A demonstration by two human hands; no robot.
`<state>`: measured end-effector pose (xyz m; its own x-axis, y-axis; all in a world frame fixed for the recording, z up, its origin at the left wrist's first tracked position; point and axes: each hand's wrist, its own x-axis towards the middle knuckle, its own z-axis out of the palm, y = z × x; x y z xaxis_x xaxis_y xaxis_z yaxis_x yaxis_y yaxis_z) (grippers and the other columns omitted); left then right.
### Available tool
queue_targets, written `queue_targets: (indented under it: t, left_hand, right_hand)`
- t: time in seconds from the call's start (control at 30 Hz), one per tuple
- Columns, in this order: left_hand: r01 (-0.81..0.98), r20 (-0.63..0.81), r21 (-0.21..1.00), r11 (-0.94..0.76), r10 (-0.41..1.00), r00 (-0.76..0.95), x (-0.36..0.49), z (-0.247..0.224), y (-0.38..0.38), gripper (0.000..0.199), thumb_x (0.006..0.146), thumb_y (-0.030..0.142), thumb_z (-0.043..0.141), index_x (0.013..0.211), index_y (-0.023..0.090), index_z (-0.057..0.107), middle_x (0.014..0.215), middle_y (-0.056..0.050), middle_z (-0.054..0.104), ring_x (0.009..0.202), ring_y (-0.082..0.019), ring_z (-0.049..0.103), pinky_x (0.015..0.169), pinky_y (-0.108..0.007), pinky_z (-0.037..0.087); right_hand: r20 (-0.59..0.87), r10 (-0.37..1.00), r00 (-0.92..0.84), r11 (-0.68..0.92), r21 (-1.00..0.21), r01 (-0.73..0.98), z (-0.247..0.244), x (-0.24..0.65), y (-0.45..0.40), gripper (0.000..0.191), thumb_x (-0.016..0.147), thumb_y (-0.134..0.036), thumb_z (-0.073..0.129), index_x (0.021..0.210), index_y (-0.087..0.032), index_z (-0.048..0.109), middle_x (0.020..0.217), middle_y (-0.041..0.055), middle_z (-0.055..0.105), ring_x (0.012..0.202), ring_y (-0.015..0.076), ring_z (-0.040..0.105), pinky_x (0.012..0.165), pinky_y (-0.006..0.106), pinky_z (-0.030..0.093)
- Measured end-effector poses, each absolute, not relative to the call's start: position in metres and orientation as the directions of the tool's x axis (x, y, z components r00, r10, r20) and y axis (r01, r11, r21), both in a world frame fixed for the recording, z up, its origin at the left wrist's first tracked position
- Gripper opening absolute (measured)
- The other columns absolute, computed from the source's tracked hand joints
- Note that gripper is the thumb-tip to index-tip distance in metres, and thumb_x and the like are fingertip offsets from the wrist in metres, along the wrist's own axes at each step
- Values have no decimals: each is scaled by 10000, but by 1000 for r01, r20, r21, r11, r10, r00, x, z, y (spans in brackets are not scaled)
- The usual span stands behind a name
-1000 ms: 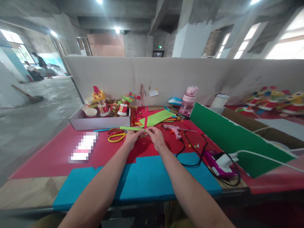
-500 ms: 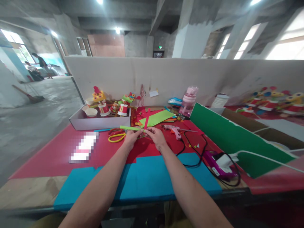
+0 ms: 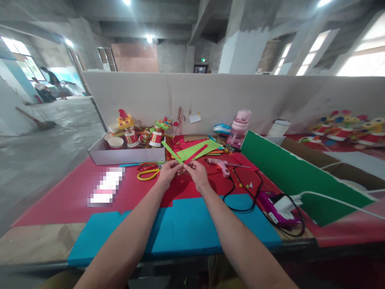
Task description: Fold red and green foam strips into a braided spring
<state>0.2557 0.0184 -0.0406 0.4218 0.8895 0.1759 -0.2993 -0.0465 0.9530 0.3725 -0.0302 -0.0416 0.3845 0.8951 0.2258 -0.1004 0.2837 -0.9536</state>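
Note:
Close together over the red table cover, my left hand point(image 3: 169, 173) and my right hand point(image 3: 195, 173) are both closed, thumbs and fingers pinching. A green paper strip point(image 3: 171, 151) rises up and left from my left fingers. From my right fingers a red paper strip point(image 3: 196, 155) slants up and right. The strips meet in a V at my fingertips; how they join there is hidden. Behind them lies a green paper sheet point(image 3: 213, 147). Yellow-handled scissors point(image 3: 148, 174) rest just left of my left hand.
A pink glue gun point(image 3: 221, 165) with a black cord lies to the right, near a purple power strip point(image 3: 279, 210). A white box point(image 3: 126, 155) of paper cups and figures stands at left. A green-sided box point(image 3: 294, 176) stands at right. Blue padding point(image 3: 186, 228) covers the front edge.
The green strip has swung from nearly level to pointing up and left. The red strip has tipped from near upright to the right. Both hands stay at about the same place.

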Motion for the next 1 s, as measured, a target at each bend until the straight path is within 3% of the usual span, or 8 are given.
queue_targets:
  t: [0.43, 0.83, 0.93, 1.0]
  left_hand:
    - [-265, 223, 956, -122, 891, 395, 258, -46, 23, 312, 640, 411, 751, 634, 139, 597, 510, 15, 553, 477, -88, 478, 505, -224, 361]
    - [-280, 230, 952, -126, 895, 382, 260, -45, 19, 311, 653, 394, 735, 633, 155, 537, 507, 17, 549, 468, -89, 479, 498, -225, 358]
    - [-286, 230, 948, -138, 919, 319, 259, -44, 21, 310, 650, 384, 735, 615, 161, 522, 486, 24, 531, 452, -84, 464, 488, -221, 350]
    - [-295, 235, 944, -148, 929, 285, 258, -43, 21, 307, 659, 380, 723, 601, 162, 513, 477, 24, 530, 444, -79, 460, 490, -219, 356]
  right_hand:
    - [263, 864, 429, 273, -961, 38, -41, 373, -31, 232, 626, -399, 701, 621, -192, 596, 594, 14, 647, 588, 167, 600, 571, 268, 456]
    - [246, 876, 414, 258, -966, 28, -42, 374, -32, 254, 627, -421, 707, 638, -192, 598, 570, 3, 631, 559, 156, 573, 562, 267, 438]
    - [242, 836, 493, 270, -963, 15, -21, 372, -39, 308, 601, -450, 748, 599, -197, 570, 516, -26, 566, 481, 116, 485, 474, 239, 379]
    - [232, 797, 558, 343, -934, -103, 4, 366, -56, 384, 638, -472, 736, 524, -208, 481, 424, -68, 417, 397, 73, 333, 404, 223, 295]
